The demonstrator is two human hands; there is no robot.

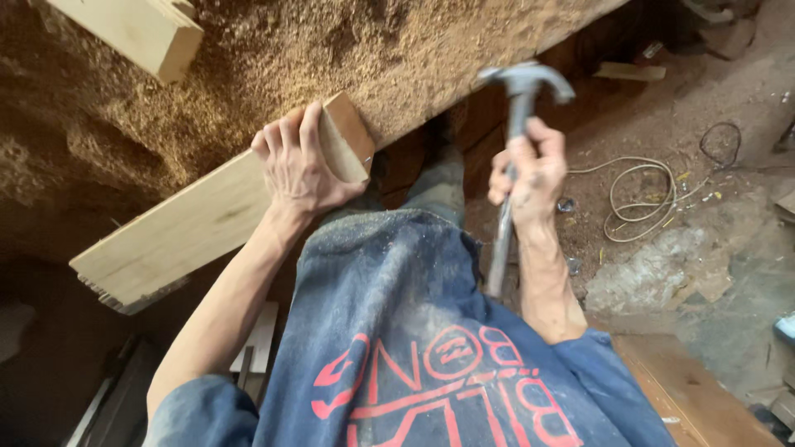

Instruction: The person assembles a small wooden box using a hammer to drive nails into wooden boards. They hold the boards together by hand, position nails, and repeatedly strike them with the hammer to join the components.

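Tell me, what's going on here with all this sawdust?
A person in a dusty blue shirt is working wood. The left hand grips the end of a pale wooden board lying across a sawdust-covered surface. The right hand holds a metal claw hammer raised, its head up and clear of the board. A coiled cable lies on the dirt floor.

Left hand (pixel 300 165) covers the near face of the small wood block (pixel 348 136), so the contact underneath can't be read. Long board (pixel 178 232) runs under that hand; its far end is hidden there. Hammer (pixel 515 141) head is motion-blurred, its shaft middle hidden inside the right hand (pixel 530 178). Pale plank (pixel 137 29), up-left of the block, is cropped by the top edge. Legs are hidden below the shirt (pixel 414 331).
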